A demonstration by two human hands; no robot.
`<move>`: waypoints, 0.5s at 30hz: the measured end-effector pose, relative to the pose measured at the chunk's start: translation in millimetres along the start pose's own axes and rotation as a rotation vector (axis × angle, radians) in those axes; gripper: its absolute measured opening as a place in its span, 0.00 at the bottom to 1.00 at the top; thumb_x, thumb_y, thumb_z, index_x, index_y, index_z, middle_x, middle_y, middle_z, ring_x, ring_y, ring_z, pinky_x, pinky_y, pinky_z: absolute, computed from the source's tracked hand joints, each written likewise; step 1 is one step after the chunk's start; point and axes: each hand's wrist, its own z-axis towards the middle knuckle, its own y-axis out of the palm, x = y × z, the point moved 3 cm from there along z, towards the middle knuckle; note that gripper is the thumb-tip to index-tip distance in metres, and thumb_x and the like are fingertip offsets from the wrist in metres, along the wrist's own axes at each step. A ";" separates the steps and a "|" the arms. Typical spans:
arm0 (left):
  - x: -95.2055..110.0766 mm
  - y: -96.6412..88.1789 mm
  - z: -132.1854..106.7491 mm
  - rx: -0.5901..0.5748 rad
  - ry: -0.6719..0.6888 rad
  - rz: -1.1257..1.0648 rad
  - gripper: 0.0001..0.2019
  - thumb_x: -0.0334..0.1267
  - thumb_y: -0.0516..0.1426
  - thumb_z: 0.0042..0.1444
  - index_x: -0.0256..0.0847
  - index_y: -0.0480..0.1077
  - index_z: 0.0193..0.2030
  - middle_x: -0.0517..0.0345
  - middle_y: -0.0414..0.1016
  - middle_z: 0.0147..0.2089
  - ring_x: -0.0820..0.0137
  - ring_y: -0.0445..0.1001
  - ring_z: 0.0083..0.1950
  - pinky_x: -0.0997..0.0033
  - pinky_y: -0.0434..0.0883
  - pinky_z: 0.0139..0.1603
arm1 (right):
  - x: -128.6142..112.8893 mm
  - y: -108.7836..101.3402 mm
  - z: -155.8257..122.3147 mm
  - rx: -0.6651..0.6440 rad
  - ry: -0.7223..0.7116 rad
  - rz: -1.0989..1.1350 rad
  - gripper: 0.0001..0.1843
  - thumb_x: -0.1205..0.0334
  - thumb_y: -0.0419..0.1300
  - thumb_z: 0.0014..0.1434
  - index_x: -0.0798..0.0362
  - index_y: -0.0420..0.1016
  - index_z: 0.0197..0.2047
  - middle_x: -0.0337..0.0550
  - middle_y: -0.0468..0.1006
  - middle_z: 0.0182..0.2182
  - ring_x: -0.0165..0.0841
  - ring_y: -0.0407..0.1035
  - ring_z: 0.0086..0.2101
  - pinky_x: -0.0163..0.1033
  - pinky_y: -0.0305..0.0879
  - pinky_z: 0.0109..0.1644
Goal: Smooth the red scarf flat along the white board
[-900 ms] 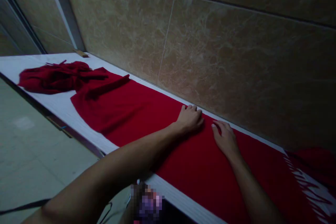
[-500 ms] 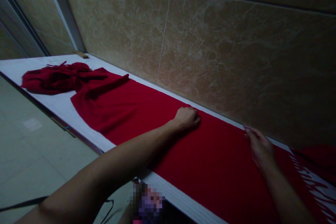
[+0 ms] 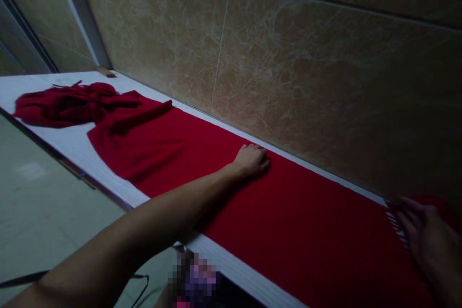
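A red fringed scarf (image 3: 306, 221) lies spread flat along a narrow white board (image 3: 249, 267). My left hand (image 3: 251, 160) rests on the scarf near its far edge. Its fingers are curled under in a loose fist, and the cloth around it lies flat. At the right end, my right hand (image 3: 422, 224) is over the scarf's far corner, where pale gaps show between the fringe strands (image 3: 397, 228). Its fingers are bent, dim and smeared, so I cannot make out whether they grip the fringe.
A crumpled red cloth heap (image 3: 65, 106) lies at the board's left end. A small brown block (image 3: 105, 72) sits behind it. The tiled wall (image 3: 274, 67) runs close along the far side. A dark red cloth (image 3: 438, 204) shows at the far right.
My right hand has moved right, from the scarf's far edge to its fringed corner. My left hand stays on the same part of the scarf. The view has shifted slightly.
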 end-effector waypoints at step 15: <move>-0.6 -3.4 0.1 -0.109 -0.044 0.010 0.24 0.56 0.46 0.67 0.41 0.77 0.43 0.45 0.82 0.41 0.56 0.79 0.41 0.67 0.62 0.36 | 41.6 -90.9 -131.0 0.127 0.113 0.094 0.30 0.27 0.56 0.60 0.43 0.78 0.46 0.50 0.76 0.62 0.47 0.58 0.72 0.63 0.57 0.74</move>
